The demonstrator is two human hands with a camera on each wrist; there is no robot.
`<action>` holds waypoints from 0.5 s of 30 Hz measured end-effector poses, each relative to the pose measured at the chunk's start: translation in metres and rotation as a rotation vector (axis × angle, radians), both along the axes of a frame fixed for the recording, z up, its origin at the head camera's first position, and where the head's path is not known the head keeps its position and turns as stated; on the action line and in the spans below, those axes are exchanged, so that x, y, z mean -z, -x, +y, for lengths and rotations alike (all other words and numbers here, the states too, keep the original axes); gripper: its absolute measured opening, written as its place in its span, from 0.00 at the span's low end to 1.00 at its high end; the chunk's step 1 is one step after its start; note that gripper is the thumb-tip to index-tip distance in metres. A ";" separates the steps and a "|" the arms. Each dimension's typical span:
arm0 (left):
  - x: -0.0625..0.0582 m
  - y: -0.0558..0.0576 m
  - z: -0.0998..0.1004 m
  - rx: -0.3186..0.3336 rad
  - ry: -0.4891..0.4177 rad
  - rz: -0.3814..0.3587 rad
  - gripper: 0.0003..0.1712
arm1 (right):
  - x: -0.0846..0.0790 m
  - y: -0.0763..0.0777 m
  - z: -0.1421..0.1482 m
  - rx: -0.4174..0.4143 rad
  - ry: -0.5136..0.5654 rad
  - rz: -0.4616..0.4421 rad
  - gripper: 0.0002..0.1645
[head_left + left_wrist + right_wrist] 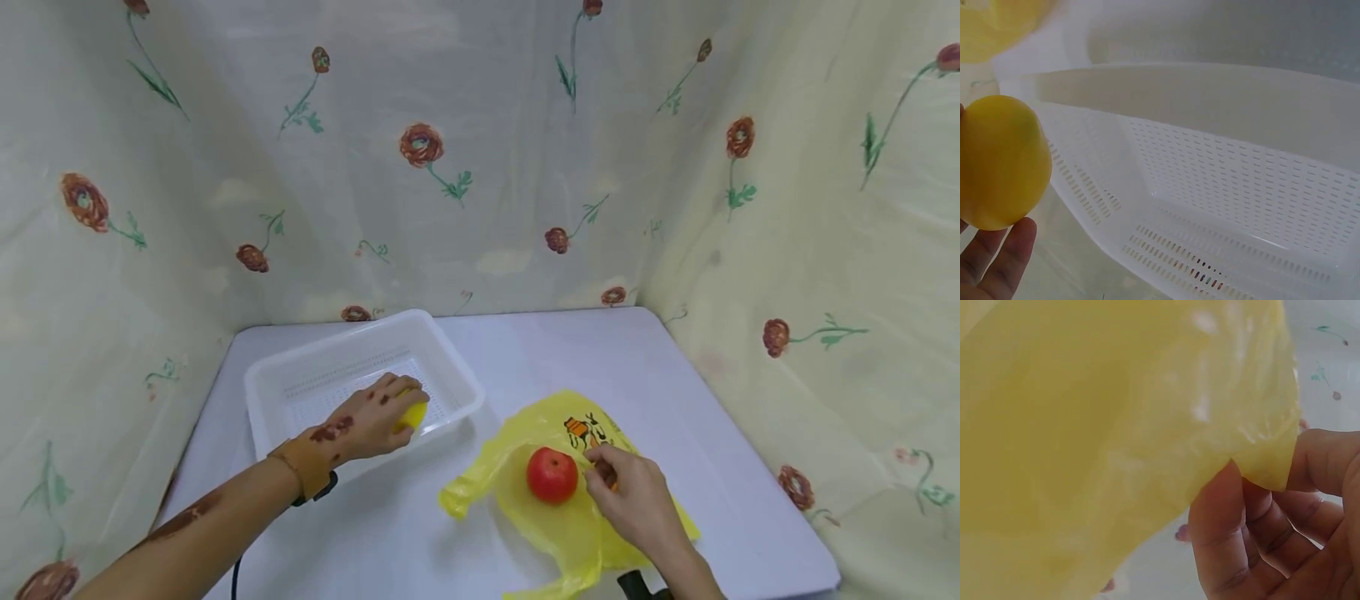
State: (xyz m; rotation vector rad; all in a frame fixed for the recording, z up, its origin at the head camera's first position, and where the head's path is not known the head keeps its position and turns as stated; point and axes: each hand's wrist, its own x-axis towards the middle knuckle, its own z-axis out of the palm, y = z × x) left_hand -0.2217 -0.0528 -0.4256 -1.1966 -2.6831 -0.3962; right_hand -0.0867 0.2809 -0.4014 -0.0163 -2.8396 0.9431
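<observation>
My left hand (375, 417) grips a smooth yellow fruit (1004, 162) over the near right part of a white plastic basket (258, 392). In the left wrist view the fruit shows beside the basket's rim, with fingertips against its underside. My right hand (633, 496) pinches the edge of a yellow plastic bag (1116, 425) between thumb and fingers. A red apple (552, 476) rests at the bag's mouth, left of the right hand. Something orange shows by the right fingers, mostly hidden by them.
The basket has slotted sides and a perforated floor, and stands at the table's back left. A white-covered table (570, 350) carries basket and bag. Flower-printed curtains (480, 167) hang behind it and along both sides.
</observation>
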 end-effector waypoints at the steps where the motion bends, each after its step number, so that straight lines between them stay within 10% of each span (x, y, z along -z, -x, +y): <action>1: 0.000 -0.001 0.000 0.003 -0.001 0.003 0.22 | 0.001 0.001 0.000 0.003 0.003 -0.005 0.10; 15: -0.002 -0.021 0.000 0.018 -0.001 0.022 0.21 | 0.006 0.002 -0.005 0.018 0.007 0.001 0.09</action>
